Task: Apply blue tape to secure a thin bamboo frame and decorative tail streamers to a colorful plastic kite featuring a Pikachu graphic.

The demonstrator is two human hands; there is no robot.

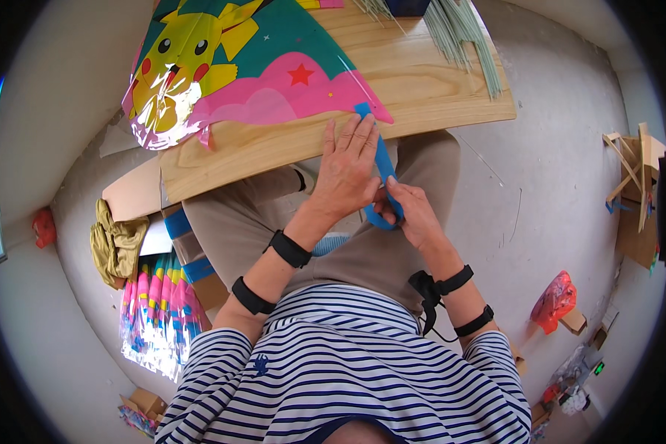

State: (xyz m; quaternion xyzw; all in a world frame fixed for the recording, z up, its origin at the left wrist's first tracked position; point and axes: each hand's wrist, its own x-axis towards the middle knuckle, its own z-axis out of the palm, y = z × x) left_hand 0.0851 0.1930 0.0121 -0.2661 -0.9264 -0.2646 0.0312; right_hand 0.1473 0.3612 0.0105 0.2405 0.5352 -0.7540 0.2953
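Note:
A long blue strip, like tape or ribbon, runs from the table's front edge down over my lap and curls into a loop below. My left hand rests with fingers stretched out flat beside the strip's upper part, at the table edge. Lower down, my right hand pinches the strip near its curled end. The strip's top end lies by the pink corner of a glossy kite-like sheet with a yellow cartoon figure on it. My left thumb comes close to the right fingertips, and their contact is partly hidden.
Thin pale sticks lie at the right of the wooden table, near a dark blue container. At left, folded colourful sheets and golden cloth sit by cardboard. A red bag is on the right floor.

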